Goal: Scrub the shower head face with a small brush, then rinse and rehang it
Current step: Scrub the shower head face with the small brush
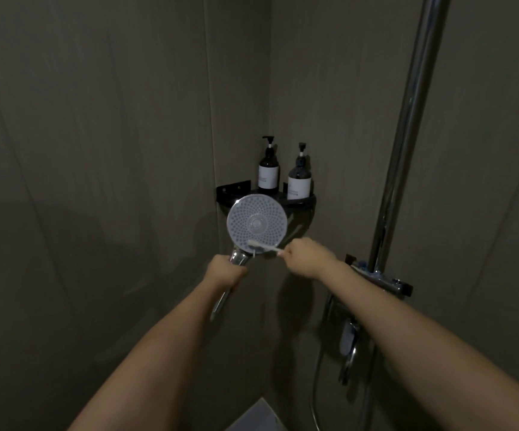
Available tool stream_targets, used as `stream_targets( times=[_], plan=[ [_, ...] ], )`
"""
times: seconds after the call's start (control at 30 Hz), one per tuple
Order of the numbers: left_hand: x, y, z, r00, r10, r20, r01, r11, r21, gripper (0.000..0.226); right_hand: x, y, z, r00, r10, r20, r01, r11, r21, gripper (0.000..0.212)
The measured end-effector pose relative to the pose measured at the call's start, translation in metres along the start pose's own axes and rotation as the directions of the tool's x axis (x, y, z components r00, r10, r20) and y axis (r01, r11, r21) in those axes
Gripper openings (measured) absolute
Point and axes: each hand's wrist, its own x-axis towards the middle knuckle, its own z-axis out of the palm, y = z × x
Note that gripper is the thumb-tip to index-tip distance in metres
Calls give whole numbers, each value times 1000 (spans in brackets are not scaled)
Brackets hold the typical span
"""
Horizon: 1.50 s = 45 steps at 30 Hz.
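Note:
A round shower head (256,223) with a pale, dotted face points toward me at the centre of the view. My left hand (224,272) is closed around its chrome handle just below the face. My right hand (309,255) grips a small white brush (266,246), a toothbrush, held level. Its bristle end lies against the lower edge of the face. The hose is mostly hidden behind my left arm.
A black corner shelf (302,201) behind the shower head carries two dark pump bottles (268,171) (299,178). A chrome riser pole (407,126) runs up the right wall above the mixer valve (376,276). A lever and hose (350,346) hang below it.

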Motion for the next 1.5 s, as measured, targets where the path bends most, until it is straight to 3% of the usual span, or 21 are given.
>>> stream_targets(
  times=[0.07,0.13,0.17,0.3,0.37,0.43,0.5,0.63,0.67,0.73,0.8,0.83,0.87,0.97,1.03,1.13,1.27,1.33,1.4,1.43,1.5],
  plan=[
    [-1,-1,-1,1000,-7,2,7,1000,-2,23,5,1,-8,988,5,-157,25,981,192,37],
    [-1,-1,-2,1000,-4,0,4,1000,-1,23,9,2,-15,921,141,-362,28,906,423,37],
    [-2,0,-2,1000,-2,-2,2,1000,5,23,9,1,-15,909,192,-371,8,880,476,36],
    [-3,0,-1,1000,-5,2,5,1000,26,25,6,-10,1,996,84,27,-89,960,266,30],
    [-4,-3,-2,1000,-14,10,14,999,35,26,7,-11,-3,1000,10,-23,-2,956,295,37],
    [-4,-5,-2,1000,-13,18,12,999,34,26,10,-8,-11,979,57,-194,33,901,433,44],
    [-6,-4,-2,1000,-3,13,2,999,43,26,11,-5,-12,957,126,-263,21,870,493,42],
    [-6,-6,0,1000,11,15,-12,997,73,25,7,-12,3,994,-25,109,10,990,140,31],
    [-6,-6,0,1000,7,15,-9,997,78,25,5,-13,4,991,-62,119,55,997,61,32],
    [-6,-7,-1,1000,-1,18,0,997,83,24,3,-15,-3,997,-79,-12,80,995,55,36],
    [-5,-6,-1,1000,-4,15,3,997,80,21,5,-10,-9,975,27,-220,21,977,214,41],
    [-5,-5,-1,1000,-5,12,4,997,77,21,6,-8,-9,965,88,-246,-19,963,270,42],
    [-5,-4,-1,1000,-3,11,2,997,75,21,4,-9,-9,974,109,-200,-51,959,278,41],
    [-4,-3,1,1000,6,15,-8,997,82,18,5,-16,1,988,75,134,-92,987,130,32],
    [-4,-3,2,1000,14,21,-16,996,91,19,5,-18,-3,995,37,90,-55,978,201,31],
    [-4,0,1,999,24,22,-26,995,97,23,6,-15,-15,976,99,-192,-11,910,414,37],
    [-5,1,1,999,32,11,-33,995,95,23,2,-19,-5,998,49,44,-55,985,161,33],
    [-5,1,0,999,35,13,-36,995,90,23,5,-17,-9,1000,3,-28,3,973,231,37],
    [-6,1,-2,999,36,20,-38,995,91,23,6,-18,-20,966,66,-249,26,936,350,41],
    [-5,0,-3,999,37,22,-39,995,94,24,6,-19,-23,958,97,-269,6,934,359,40],
    [-6,0,-4,999,35,16,-37,994,103,24,3,-25,-22,992,85,-94,-60,968,245,36]
  ],
)
